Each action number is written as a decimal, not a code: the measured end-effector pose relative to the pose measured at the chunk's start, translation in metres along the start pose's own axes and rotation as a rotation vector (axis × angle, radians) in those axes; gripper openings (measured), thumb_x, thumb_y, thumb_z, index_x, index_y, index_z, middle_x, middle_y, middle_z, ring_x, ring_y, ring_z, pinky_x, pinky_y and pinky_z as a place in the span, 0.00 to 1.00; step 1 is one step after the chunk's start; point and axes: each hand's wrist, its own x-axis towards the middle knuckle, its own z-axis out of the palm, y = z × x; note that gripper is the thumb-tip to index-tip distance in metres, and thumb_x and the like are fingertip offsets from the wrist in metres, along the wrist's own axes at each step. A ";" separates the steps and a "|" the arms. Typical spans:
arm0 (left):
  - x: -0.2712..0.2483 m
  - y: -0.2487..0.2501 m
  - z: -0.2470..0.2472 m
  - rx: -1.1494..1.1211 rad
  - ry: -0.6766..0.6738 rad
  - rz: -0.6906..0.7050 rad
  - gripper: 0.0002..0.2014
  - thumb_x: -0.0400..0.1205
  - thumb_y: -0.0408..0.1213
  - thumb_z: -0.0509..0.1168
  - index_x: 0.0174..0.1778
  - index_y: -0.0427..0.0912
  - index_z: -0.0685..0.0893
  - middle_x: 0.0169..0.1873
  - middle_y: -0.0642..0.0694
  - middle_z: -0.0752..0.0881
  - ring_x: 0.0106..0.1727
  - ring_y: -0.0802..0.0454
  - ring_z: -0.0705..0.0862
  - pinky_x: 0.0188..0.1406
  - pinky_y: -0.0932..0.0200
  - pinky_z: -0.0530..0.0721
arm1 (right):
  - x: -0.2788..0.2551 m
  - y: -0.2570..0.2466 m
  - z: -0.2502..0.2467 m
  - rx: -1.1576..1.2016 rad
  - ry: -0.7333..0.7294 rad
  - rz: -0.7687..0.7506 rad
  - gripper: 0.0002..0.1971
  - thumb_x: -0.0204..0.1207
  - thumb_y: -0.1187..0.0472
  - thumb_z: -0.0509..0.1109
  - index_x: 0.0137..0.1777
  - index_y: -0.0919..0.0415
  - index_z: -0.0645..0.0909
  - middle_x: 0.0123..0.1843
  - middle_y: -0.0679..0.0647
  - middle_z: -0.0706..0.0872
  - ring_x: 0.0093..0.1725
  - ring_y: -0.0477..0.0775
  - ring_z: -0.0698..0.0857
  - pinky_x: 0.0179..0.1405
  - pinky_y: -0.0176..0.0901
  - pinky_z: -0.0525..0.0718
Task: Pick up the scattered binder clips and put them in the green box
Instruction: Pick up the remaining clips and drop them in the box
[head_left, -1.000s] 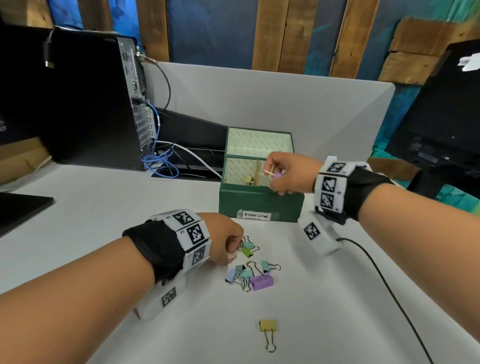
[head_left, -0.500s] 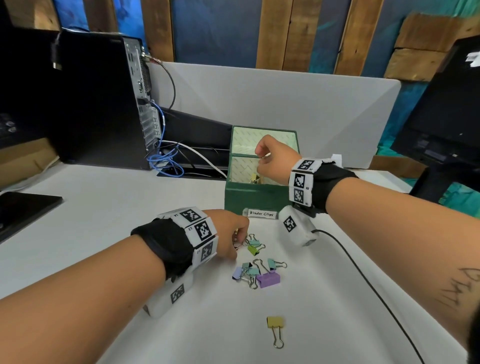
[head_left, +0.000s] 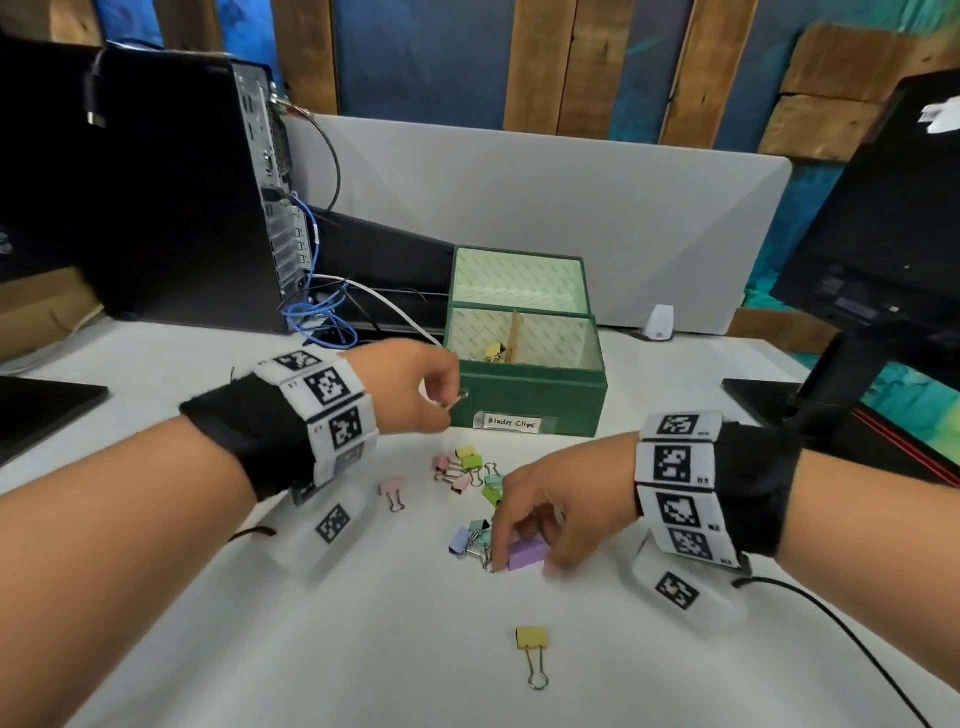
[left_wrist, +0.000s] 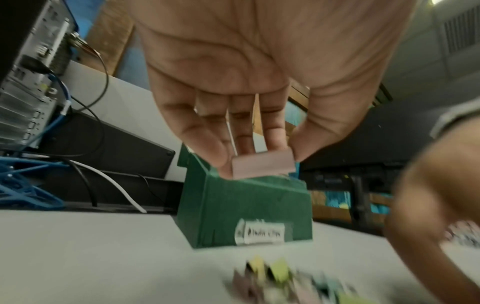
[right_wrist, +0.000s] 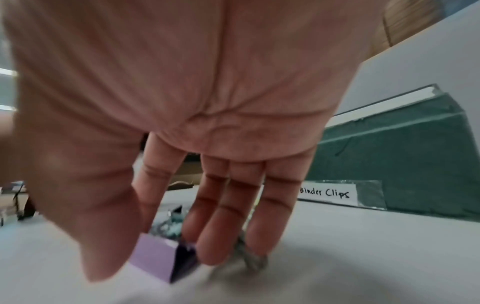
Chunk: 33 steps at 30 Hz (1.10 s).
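Note:
The green box (head_left: 545, 400) labelled "Binder Clips" stands open at mid-table, with a yellow clip (head_left: 493, 352) in its left compartment. My left hand (head_left: 439, 387) hovers at the box's front left corner. It pinches a pink binder clip (left_wrist: 263, 165) between thumb and fingers. My right hand (head_left: 519, 530) is down on the table, with thumb and fingers closed on either side of a purple binder clip (head_left: 530, 553) that lies flat. Several pastel clips (head_left: 470, 473) are heaped beside it. A lone pink clip (head_left: 390, 488) and a yellow clip (head_left: 532, 638) lie apart.
A black computer tower (head_left: 182, 208) with blue and white cables (head_left: 322, 317) stands at the back left. A grey partition (head_left: 571, 208) runs behind the box. A dark monitor (head_left: 893, 208) rises at the right. A black cable (head_left: 831, 623) trails from my right wrist.
My right hand left the box and came down onto the purple clip. My left hand rose from the pile, carrying the pink clip up to the box's front corner.

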 end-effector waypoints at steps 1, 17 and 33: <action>0.003 -0.001 -0.006 -0.023 0.025 -0.010 0.06 0.75 0.39 0.69 0.47 0.50 0.82 0.39 0.61 0.80 0.37 0.64 0.78 0.36 0.68 0.77 | 0.002 0.001 0.002 -0.011 0.009 0.005 0.20 0.72 0.62 0.73 0.64 0.47 0.81 0.52 0.46 0.75 0.39 0.39 0.75 0.44 0.29 0.75; 0.062 0.002 -0.009 -0.275 0.325 -0.049 0.08 0.74 0.39 0.72 0.47 0.46 0.82 0.45 0.50 0.83 0.46 0.49 0.83 0.49 0.55 0.84 | -0.015 0.026 -0.015 0.339 0.182 0.007 0.15 0.70 0.66 0.70 0.37 0.41 0.77 0.43 0.42 0.79 0.38 0.44 0.76 0.46 0.42 0.79; 0.004 -0.024 0.010 0.063 -0.229 -0.303 0.12 0.74 0.48 0.70 0.53 0.54 0.81 0.41 0.52 0.84 0.31 0.58 0.78 0.33 0.65 0.76 | 0.016 0.057 -0.090 0.588 1.106 0.211 0.12 0.72 0.65 0.72 0.47 0.47 0.76 0.40 0.53 0.84 0.36 0.52 0.83 0.44 0.48 0.85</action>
